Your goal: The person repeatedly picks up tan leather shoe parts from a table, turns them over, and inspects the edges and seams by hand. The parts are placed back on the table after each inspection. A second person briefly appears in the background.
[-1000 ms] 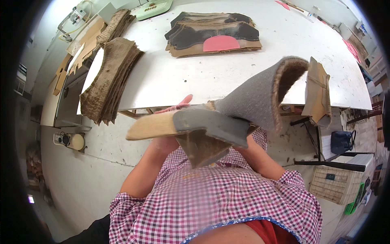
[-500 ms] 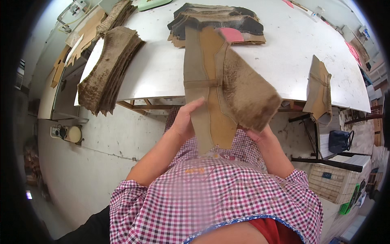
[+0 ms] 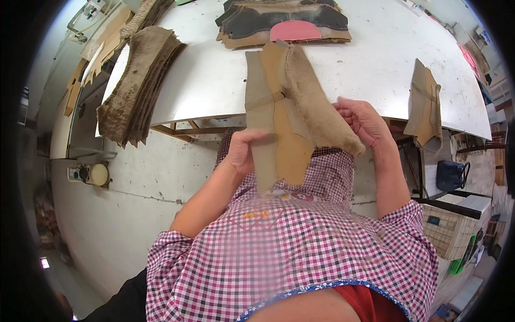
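Before me is a sewn fabric piece (image 3: 292,134) with beige and tan panels, a narrow strap across it and a brown plush flap (image 3: 316,102) on its right side. My left hand (image 3: 242,151) grips its left edge, the thumb lying on the beige front and the fingers hidden behind. Beside the flap's right edge is my right hand (image 3: 367,122), its fingers loosely bent and apart, the fingertips close to or touching the plush. The piece's upper end reaches over the white table (image 3: 204,80).
Stacked brown plush pieces (image 3: 140,80) lie at the table's left. Dark and tan pieces (image 3: 257,24) are piled at the back, with a pink rounded piece (image 3: 295,31) on their front. A similar sewn piece (image 3: 424,104) hangs over the right edge. A plastic crate (image 3: 445,228) stands at lower right.
My right hand has moved from under the flap's lower corner up and outward to its right edge. The flap has turned and now looks narrower. My left hand keeps its hold.
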A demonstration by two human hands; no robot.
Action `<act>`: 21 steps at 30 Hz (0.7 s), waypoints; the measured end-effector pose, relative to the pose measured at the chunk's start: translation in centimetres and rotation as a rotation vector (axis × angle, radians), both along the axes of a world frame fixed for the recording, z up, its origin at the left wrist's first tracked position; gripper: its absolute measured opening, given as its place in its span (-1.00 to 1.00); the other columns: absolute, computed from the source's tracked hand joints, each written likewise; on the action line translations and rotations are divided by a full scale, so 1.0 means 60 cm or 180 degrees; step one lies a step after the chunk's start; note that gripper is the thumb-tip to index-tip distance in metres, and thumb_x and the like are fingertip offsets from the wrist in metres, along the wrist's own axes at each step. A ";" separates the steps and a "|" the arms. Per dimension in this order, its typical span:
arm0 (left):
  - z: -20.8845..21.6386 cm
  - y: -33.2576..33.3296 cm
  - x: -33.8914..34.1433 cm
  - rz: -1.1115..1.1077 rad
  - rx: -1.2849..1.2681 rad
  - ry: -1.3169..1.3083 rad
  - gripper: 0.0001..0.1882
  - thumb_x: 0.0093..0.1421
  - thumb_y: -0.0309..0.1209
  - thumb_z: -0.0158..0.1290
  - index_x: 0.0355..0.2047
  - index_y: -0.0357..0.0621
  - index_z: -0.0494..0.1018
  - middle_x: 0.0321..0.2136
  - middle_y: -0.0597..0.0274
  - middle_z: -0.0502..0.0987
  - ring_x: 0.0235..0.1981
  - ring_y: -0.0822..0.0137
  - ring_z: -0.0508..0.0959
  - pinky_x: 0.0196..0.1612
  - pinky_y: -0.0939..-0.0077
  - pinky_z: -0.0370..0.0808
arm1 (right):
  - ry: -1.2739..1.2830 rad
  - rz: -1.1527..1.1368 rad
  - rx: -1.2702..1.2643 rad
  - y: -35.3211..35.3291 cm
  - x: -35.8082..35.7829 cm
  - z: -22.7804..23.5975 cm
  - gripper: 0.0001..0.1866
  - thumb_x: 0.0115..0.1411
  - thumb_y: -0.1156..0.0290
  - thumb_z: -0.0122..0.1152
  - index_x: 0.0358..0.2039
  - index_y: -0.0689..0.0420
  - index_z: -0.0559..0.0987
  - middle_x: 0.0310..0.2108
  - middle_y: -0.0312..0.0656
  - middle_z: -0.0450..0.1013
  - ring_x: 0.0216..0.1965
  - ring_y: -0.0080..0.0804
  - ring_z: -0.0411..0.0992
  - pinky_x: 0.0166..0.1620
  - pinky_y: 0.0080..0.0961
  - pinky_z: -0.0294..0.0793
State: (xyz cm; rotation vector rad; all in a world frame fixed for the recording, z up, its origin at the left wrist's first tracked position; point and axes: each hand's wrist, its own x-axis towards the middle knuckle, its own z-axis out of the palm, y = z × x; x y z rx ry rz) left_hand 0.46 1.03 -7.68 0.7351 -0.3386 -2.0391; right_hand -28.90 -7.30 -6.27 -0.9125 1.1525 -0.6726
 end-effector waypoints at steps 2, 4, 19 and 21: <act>-0.013 0.001 0.006 0.0041 -0.0001 0.0411 -0.52 0.07 -0.37 0.03 0.00 -0.36 0.38 -0.13 -0.05 0.52 -0.15 0.09 0.57 -0.06 0.14 0.54 | -0.0196 -0.0003 0.0059 0.003 0.016 0.002 -0.43 0.19 0.11 0.26 -0.10 0.46 0.50 -0.20 0.00 0.52 -0.26 -0.35 0.52 -0.18 -0.51 0.52; -0.025 0.002 0.005 0.0031 -0.0071 0.0735 -0.54 0.06 -0.36 0.03 -0.05 -0.39 0.41 -0.18 -0.07 0.54 -0.20 0.07 0.59 -0.10 0.15 0.57 | -0.0439 -0.0088 0.0368 0.012 0.027 0.021 -0.44 0.18 0.13 0.28 -0.07 0.44 0.49 -0.18 0.02 0.51 -0.22 -0.37 0.52 -0.13 -0.48 0.53; 0.123 0.037 -0.037 0.0094 -0.0684 -0.0475 -0.45 -0.03 -0.58 -0.03 0.05 -0.47 0.33 -0.07 -0.11 0.50 -0.07 0.05 0.55 0.07 0.20 0.48 | 0.0537 -0.0778 -0.2184 0.039 0.055 0.073 -0.73 0.30 0.32 0.12 -0.43 0.28 0.52 -0.58 -0.42 0.36 -0.50 -0.73 0.21 -0.44 -0.65 0.27; 0.144 0.043 -0.046 0.0122 -0.0695 -0.0435 -0.42 -0.06 -0.59 -0.04 0.06 -0.44 0.32 -0.05 -0.09 0.49 -0.04 0.04 0.53 0.10 0.19 0.45 | 0.0430 -0.0786 -0.2291 0.040 0.059 0.076 -0.72 0.30 0.32 0.12 -0.44 0.28 0.51 -0.59 -0.42 0.34 -0.50 -0.72 0.21 -0.45 -0.64 0.27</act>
